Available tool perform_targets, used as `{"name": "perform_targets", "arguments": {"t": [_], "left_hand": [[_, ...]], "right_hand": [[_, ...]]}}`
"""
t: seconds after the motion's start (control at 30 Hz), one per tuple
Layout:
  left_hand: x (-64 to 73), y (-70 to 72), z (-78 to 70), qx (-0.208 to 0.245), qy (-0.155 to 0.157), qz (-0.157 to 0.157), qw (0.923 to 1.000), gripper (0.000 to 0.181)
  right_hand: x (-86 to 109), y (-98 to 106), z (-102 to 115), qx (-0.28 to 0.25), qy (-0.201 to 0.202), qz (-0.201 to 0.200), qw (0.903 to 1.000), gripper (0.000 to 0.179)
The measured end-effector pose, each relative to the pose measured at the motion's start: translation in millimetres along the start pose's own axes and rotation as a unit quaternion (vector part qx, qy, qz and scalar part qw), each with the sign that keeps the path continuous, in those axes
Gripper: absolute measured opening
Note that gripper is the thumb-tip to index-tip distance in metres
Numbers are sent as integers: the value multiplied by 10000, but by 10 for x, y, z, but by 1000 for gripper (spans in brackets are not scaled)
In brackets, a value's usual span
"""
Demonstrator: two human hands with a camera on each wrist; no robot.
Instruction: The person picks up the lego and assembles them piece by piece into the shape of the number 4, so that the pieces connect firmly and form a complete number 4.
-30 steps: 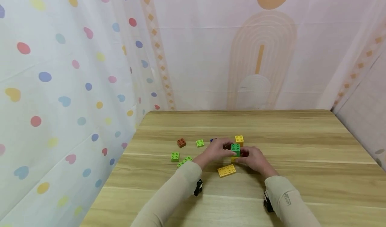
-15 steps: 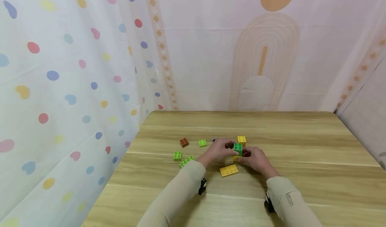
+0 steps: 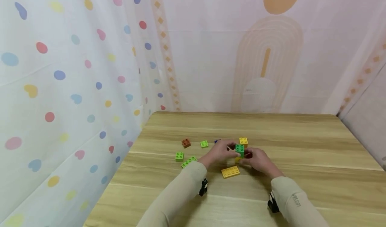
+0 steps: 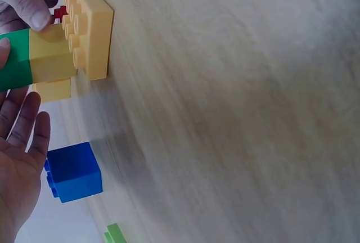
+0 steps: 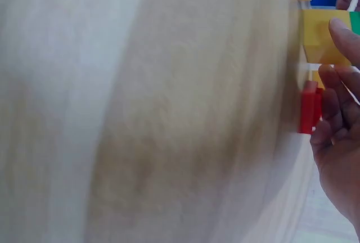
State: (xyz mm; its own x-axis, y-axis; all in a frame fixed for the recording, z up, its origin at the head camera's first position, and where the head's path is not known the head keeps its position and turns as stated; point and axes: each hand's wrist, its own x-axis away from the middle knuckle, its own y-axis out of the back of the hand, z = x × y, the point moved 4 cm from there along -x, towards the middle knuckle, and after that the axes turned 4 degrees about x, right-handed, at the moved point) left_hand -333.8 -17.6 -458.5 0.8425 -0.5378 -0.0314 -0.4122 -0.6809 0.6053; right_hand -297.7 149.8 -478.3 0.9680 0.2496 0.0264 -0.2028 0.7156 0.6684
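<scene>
A green toy building brick sits on top of a yellow brick, flush against it. My left hand pinches the green brick between thumb and fingers from the left. From the right, my right hand grips the yellow brick, its thumb on the near face. Between the hands, the stack looks upright over the wooden table. Just in front of it lies a flat yellow eight-stud brick. Another yellow brick stands behind the stack. A red brick is beyond the right fingers, mostly hidden in the head view.
Near the left hand stands a blue brick, largely covered by that hand in the head view. Lime-green bricks and a brown brick lie to the left on the wooden table. Patterned curtains border the table.
The head view has turned slightly, so everything appears a little further right. Both hands keep hold of the green and yellow bricks in about the same place.
</scene>
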Motion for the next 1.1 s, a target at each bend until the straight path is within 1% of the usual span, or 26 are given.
{"name": "perform_targets", "arguments": {"t": [0.17, 0.27, 0.37, 0.47, 0.57, 0.63, 0.73, 0.83, 0.97, 1.1], "left_hand": [[0, -8, -24, -189, 83, 22, 9998, 34], [-6, -19, -28, -392, 43, 102, 9992, 37], [1, -11, -11, -672, 45, 206, 9975, 47], [25, 31, 20, -792, 130, 244, 9965, 62], [53, 107, 28, -745, 158, 179, 9969, 68], [72, 161, 24, -660, 119, 124, 9977, 65], [104, 252, 8, -506, 73, -6, 9987, 60], [128, 350, -1, -287, 60, -194, 9994, 54], [158, 505, -19, -34, -38, -458, 9989, 48], [200, 679, -26, 130, -167, -692, 9974, 44]], "right_hand": [[48, 91, 23, -237, 180, 27, 9996, 49], [68, 148, 14, -276, 214, 3, 9994, 53], [77, 193, 10, -285, 239, -4, 9993, 56], [74, 213, 20, -408, 197, -4, 9990, 56], [58, 218, 36, -578, 76, 8, 9983, 57], [42, 214, 52, -655, -23, 14, 9978, 59], [12, 207, 78, -567, -138, -28, 9983, 62], [-18, 198, 109, -380, -51, -76, 9992, 65], [-54, 160, 137, -333, 58, -104, 9994, 66], [-75, 112, 133, -539, -79, -100, 9985, 60]]}}
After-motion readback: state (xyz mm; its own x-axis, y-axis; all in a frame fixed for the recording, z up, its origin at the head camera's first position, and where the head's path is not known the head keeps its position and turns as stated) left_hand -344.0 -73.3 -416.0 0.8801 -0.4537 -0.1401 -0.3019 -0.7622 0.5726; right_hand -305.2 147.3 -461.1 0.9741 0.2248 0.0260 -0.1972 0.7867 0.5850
